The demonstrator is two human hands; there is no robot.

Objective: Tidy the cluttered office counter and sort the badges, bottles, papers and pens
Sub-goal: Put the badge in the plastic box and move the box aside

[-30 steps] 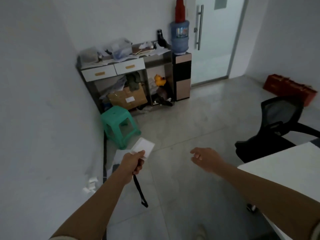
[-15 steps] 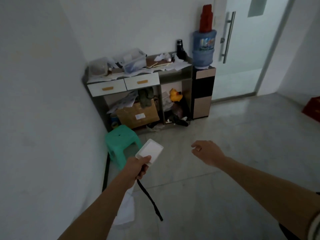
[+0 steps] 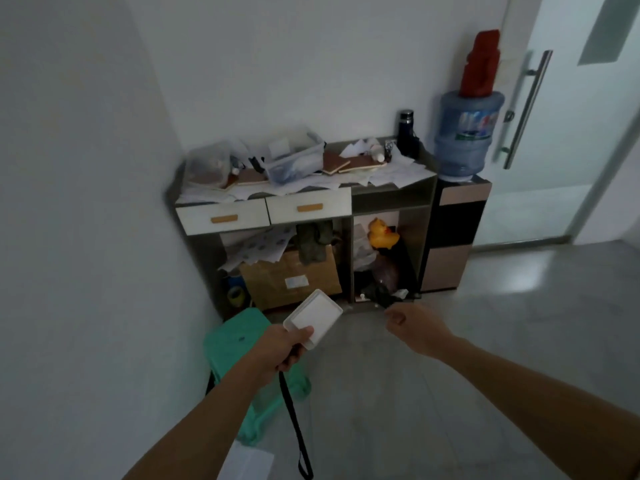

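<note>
We can read no writing: the water jug [image 3: 468, 133] label and the sticker on the cardboard box [image 3: 294, 282] are blurred. Our left hand [image 3: 278, 349] has its grip closed on a blank white badge [image 3: 314, 318], thumb on its face, and the black lanyard [image 3: 294, 420] hangs toward 6 o'clock. Our right hand [image 3: 414, 327], at 3 o'clock of the badge, keeps a loose grip on nothing. At 12 o'clock stands the bench [image 3: 391, 201], strewn with papers [image 3: 394, 173]. A green stool [image 3: 235, 341] sits before it at 8 o'clock.
</note>
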